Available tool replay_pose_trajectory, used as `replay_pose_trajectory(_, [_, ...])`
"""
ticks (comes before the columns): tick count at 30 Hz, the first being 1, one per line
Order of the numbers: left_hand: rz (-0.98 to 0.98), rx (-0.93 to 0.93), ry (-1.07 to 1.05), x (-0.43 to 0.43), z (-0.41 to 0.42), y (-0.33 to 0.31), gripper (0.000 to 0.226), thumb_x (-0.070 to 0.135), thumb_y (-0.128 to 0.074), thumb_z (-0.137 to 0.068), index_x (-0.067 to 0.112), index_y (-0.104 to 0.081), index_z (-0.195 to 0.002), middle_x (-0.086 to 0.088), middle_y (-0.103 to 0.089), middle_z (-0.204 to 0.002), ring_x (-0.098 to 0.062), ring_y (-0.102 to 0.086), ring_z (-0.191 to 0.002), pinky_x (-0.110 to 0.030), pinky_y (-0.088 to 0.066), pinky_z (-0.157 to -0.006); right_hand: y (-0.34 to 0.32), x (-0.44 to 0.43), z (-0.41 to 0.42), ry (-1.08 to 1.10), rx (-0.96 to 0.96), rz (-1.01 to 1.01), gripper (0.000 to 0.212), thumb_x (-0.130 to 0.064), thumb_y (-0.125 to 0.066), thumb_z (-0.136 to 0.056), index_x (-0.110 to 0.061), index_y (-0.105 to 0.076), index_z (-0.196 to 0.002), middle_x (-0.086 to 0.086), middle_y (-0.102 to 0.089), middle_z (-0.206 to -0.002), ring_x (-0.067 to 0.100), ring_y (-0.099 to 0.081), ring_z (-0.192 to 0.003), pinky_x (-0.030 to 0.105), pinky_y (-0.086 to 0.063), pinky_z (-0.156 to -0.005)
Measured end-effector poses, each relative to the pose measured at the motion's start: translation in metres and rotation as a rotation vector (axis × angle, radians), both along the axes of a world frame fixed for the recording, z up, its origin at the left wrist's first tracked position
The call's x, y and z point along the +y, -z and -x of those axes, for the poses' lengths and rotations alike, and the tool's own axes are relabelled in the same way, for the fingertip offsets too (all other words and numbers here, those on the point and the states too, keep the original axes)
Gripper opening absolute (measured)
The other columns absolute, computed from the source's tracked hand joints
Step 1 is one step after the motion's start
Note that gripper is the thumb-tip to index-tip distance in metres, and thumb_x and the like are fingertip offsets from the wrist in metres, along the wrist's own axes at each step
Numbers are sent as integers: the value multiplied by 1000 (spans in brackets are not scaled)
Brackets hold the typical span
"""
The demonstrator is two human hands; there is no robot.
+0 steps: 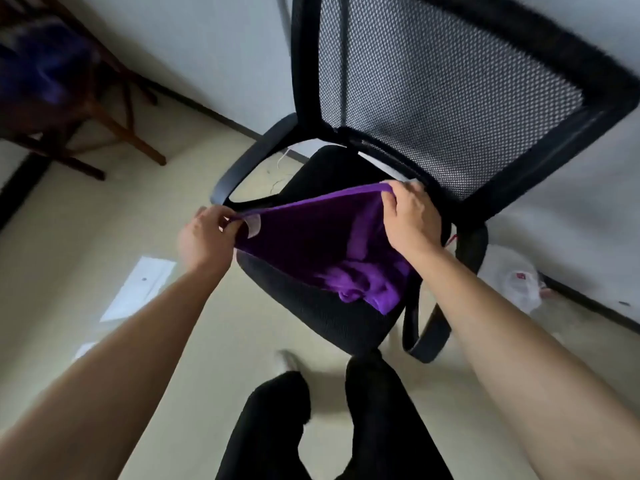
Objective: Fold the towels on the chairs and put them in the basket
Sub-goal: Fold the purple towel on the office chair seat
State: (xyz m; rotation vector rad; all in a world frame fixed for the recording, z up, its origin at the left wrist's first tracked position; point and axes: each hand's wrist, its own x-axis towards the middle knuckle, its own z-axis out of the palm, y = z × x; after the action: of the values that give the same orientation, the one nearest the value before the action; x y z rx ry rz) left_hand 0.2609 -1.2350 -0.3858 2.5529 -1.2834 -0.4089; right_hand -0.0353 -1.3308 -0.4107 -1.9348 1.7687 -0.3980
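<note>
A purple towel (311, 244) hangs stretched between my two hands above the seat of a black mesh-backed office chair (446, 81). My left hand (204, 237) pinches the towel's left top corner, where a white label shows. My right hand (410, 220) grips the right top corner, close to the chair's backrest. The towel's lower end lies bunched on the black seat. A second bluish-purple cloth (45, 71) lies blurred on a wooden chair at the top left. No basket is in view.
The wooden chair (114, 116) stands at the upper left by the wall. White papers (142, 285) lie on the beige floor to the left. A white plastic bag (516, 282) sits on the floor right of the office chair. My dark-trousered legs (346, 427) stand in front of the seat.
</note>
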Motion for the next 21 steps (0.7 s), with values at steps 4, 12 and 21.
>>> replay_pose_trajectory(4, [158,-43,105,3,-4,-62,13,33,-65,-90,29,-75,-97,1,-64,-95,-23,-58,-81,-29,-35,-65,-63,11,10,78,-35,133,31,-28,-49,-103,-16,-63,-127,10,-63,-118,31,-61,-107,38,-46,-87])
replay_pose_trajectory(12, [385,-46,302,48,-29,-160,19,33,-61,-94,25,-75,-105,-3,-63,-106,-29,-61,-87,-35,-46,-70,-172,82,10,279,-155,312,25,-24,-57,-100,-12,-68,-119,12,-62,-111,25,-60,-95,21,-37,-80])
replay_pose_trajectory(21, [611,-91,442,87,-82,-263,21,27,-59,-96,18,-74,-107,-10,-65,-103,-33,-57,-96,-39,-43,-78,-290,148,-17,349,-360,419,21,-24,-59,-94,-20,-76,-107,3,-70,-95,23,-68,-89,36,-54,-86])
